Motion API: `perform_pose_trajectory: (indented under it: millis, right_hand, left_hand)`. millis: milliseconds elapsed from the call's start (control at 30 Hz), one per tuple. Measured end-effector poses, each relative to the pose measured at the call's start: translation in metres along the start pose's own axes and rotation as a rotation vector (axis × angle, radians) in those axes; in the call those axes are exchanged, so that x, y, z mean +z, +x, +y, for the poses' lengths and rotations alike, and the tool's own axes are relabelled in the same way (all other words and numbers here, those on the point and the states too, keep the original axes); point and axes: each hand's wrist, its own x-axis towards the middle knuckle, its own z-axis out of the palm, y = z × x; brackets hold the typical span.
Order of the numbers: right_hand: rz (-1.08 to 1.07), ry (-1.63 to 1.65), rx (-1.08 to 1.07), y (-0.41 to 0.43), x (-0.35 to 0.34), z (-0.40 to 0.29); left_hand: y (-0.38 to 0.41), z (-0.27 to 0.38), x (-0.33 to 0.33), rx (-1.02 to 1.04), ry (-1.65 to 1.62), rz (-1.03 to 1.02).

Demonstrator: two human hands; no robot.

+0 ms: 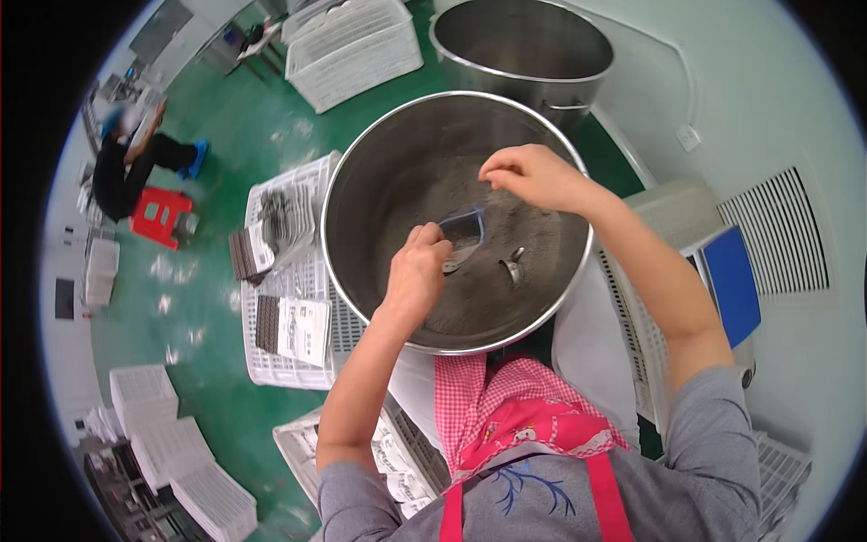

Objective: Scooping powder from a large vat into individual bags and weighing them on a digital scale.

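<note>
A large round steel pot point(455, 355) stands before me with grey-brown powder point(467, 311) in its bottom. Over its left part, my left hand point(421, 261) grips a small pouch point(464, 234) with a bluish clear edge, tilted so that its mouth shows. My right hand point(532, 177) hovers above the powder at the upper right, fingers bent with the fingertips close together; whether anything small is between them I cannot tell. A small metal scoop point(514, 268) lies on the powder, right of the pouch.
Left of the pot, a white plastic crate point(254, 369) bears stacked printed pouches point(298, 329). Another steel pot point(521, 76) stands behind. A scale point(731, 288) is at the right by the wall. Below left is a tray of pouches point(399, 467). A person point(118, 169) sits on a red stool point(157, 217).
</note>
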Motion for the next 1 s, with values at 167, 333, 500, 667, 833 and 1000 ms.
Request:
perform_pose_trajectory:
  millis: [167,333,500,667,833,1000]
  right_hand:
    - [0.127,0.235,0.22,-0.128,-0.09,0.019]
    - [0.452,0.189,0.392,-0.304,-0.168,0.055]
    - [0.791,0.122,0.707,-0.502,-0.192,0.056]
    - [0.975,0.074,0.89,-0.649,-0.144,0.066]
    - [1.157,-0.342,1.049,-0.739,-0.076,0.083]
    - [1.201,0.044,1.164,-0.742,-0.051,0.077]
  left_hand:
    - [0.04,0.052,-0.028,0.134,-0.012,0.007]
    - [0.105,0.157,-0.053,0.313,-0.023,-0.034]
    - [0.176,0.288,-0.014,0.595,-0.129,-0.116]
    - [0.221,0.385,0.079,0.84,-0.35,-0.248]
    - [0.232,0.46,0.167,0.98,-0.355,-0.393]
    - [0.221,0.48,0.165,1.099,-0.4,-0.299]
